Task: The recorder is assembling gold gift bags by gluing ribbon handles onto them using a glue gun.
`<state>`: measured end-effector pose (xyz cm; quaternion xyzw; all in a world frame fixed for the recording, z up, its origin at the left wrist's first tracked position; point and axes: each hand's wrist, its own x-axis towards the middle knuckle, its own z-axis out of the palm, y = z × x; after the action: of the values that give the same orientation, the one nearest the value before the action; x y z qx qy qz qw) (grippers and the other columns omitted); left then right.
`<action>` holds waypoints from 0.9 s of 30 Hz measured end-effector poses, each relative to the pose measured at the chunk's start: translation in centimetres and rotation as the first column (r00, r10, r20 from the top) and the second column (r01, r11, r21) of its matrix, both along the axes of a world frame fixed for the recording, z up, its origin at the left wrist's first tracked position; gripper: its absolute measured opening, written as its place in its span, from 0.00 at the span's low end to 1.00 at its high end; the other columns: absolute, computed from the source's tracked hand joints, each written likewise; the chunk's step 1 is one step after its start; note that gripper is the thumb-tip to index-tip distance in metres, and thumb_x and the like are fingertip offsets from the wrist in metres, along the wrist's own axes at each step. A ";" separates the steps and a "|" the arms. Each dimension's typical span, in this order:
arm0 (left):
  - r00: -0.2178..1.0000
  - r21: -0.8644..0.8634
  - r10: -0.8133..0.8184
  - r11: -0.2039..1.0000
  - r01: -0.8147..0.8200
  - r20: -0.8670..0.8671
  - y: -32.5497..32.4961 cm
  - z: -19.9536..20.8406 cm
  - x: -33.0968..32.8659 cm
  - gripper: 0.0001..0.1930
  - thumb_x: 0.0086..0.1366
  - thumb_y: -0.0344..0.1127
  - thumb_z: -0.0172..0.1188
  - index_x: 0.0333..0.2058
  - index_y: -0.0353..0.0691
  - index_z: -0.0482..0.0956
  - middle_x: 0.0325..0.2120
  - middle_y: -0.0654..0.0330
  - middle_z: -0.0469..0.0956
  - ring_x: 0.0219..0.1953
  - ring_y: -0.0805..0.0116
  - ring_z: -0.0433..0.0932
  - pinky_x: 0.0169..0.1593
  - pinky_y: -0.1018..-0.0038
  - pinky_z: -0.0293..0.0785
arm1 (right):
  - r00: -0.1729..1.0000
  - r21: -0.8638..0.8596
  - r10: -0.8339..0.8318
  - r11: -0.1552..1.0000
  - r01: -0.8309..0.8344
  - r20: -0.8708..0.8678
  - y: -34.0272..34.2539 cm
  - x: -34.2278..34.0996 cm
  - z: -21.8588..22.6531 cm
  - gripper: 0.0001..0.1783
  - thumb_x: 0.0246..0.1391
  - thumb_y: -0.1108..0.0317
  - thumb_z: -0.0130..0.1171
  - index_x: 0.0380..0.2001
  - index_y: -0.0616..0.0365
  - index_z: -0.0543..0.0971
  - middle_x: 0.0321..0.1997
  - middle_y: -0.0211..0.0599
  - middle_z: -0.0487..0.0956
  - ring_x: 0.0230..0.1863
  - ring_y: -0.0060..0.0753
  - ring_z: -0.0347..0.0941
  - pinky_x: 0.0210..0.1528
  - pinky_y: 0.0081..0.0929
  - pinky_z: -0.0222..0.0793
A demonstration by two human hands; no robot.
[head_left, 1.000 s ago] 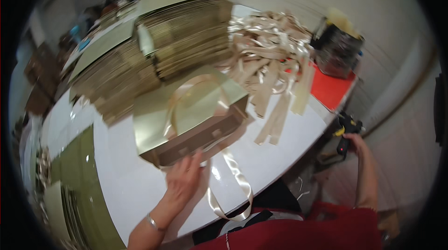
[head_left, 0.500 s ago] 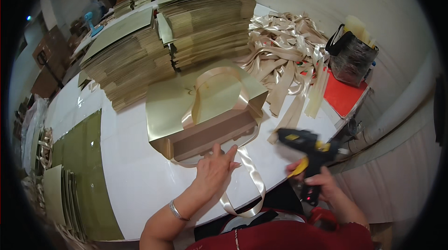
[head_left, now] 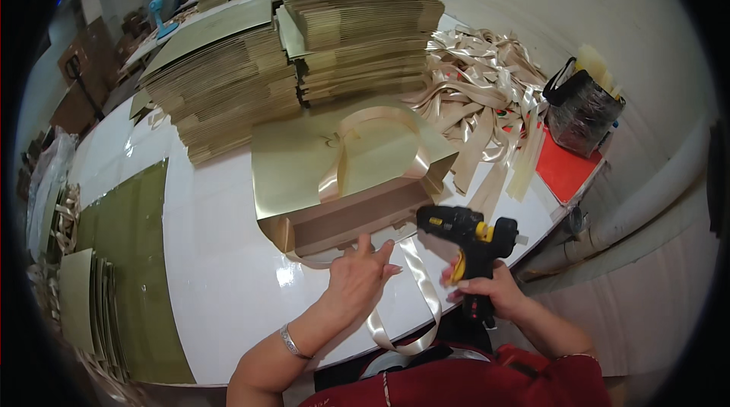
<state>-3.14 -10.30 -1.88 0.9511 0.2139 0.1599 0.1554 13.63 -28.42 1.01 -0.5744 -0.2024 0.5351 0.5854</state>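
Right grip wrapped round black glue gun; yellow label illegible. Left grip spread at gold bag.

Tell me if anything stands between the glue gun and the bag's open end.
Nothing visible stands between the glue gun, in the right hand, and the open end of the bag. The left hand and the lower ribbon are both off to the left of the right hand.
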 end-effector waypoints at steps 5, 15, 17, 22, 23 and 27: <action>0.999 -0.011 -0.042 0.999 0.042 -0.032 1.3 -0.2 -1.6 0.11 0.56 0.42 0.59 0.34 0.43 0.75 0.31 0.56 0.70 0.24 0.58 0.77 0.25 0.65 0.74 | 0.995 -0.084 0.081 0.993 -0.086 -0.062 1.1 0.8 0.2 0.20 0.43 0.74 0.63 0.42 0.63 0.71 0.34 0.39 0.77 0.35 0.30 0.76 0.32 0.26 0.75; 0.967 0.282 0.056 0.951 -0.127 0.247 3.3 -2.1 -7.6 0.07 0.45 0.25 0.59 0.25 0.40 0.73 0.22 0.63 0.70 0.21 0.66 0.75 0.22 0.72 0.71 | 0.986 0.044 0.162 0.986 -0.160 -0.033 1.4 -1.5 0.8 0.25 0.40 0.77 0.61 0.46 0.65 0.68 0.42 0.45 0.76 0.47 0.36 0.74 0.44 0.29 0.75; 0.955 0.253 0.064 0.957 -0.141 0.289 3.2 -2.1 -7.5 0.07 0.44 0.24 0.59 0.24 0.40 0.73 0.22 0.62 0.72 0.20 0.65 0.75 0.22 0.72 0.72 | 0.968 -0.007 0.224 0.974 -0.226 -0.109 2.2 -2.5 0.4 0.25 0.40 0.77 0.61 0.46 0.64 0.69 0.41 0.45 0.76 0.46 0.36 0.74 0.42 0.29 0.75; 0.955 0.217 0.066 0.967 -0.133 0.291 3.3 -3.0 -7.9 0.06 0.45 0.23 0.60 0.24 0.40 0.74 0.23 0.61 0.74 0.21 0.64 0.76 0.22 0.72 0.73 | 0.954 -0.131 0.278 0.947 -0.292 -0.115 3.3 -4.0 -0.3 0.20 0.43 0.77 0.60 0.42 0.63 0.71 0.35 0.39 0.77 0.37 0.32 0.75 0.34 0.25 0.73; 0.954 0.196 0.062 0.973 -0.123 0.294 3.4 -2.8 -8.0 0.06 0.46 0.23 0.61 0.24 0.39 0.74 0.23 0.62 0.74 0.21 0.64 0.76 0.23 0.72 0.73 | 0.965 -0.179 0.258 0.948 -0.263 -0.053 3.3 -4.4 0.1 0.19 0.43 0.77 0.61 0.41 0.64 0.72 0.33 0.37 0.77 0.35 0.31 0.76 0.33 0.24 0.73; 0.934 0.127 0.079 0.983 -0.131 0.348 3.4 -2.6 -8.4 0.06 0.47 0.24 0.61 0.24 0.39 0.74 0.23 0.62 0.74 0.22 0.65 0.77 0.23 0.72 0.73 | 0.959 -0.097 0.284 0.954 -0.283 0.001 2.7 -4.2 0.7 0.20 0.42 0.77 0.61 0.41 0.64 0.71 0.35 0.38 0.77 0.37 0.32 0.76 0.31 0.25 0.73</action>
<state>-11.55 -6.92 -4.52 0.9051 0.2218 0.3457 0.1101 9.43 -25.70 1.67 -0.5708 -0.2615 0.6183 0.4729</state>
